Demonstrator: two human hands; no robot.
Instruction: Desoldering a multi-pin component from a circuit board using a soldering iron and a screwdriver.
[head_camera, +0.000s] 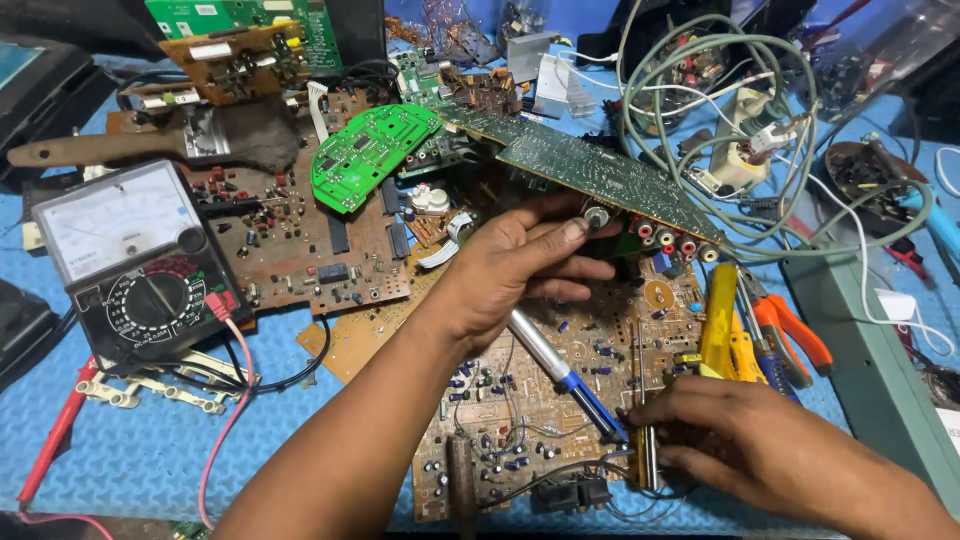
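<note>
My left hand (515, 265) grips the near edge of a long green circuit board (575, 165) and holds it tilted above the bench, thumb next to a small round knob. My right hand (745, 440) rests low on the right, fingers closed on a thin metal tool (642, 400) that stands on the large brown circuit board (530, 400). A silver and blue pen-shaped tool (560, 372) lies across that brown board between my two hands.
An analog multimeter (130, 265) with red leads sits at left. A bright green board (368, 155), a brush (150, 140) and further brown boards lie behind. Yellow and orange pliers (760, 330), tangled grey cables (720, 90) and a grey metal bar (860, 350) are on the right.
</note>
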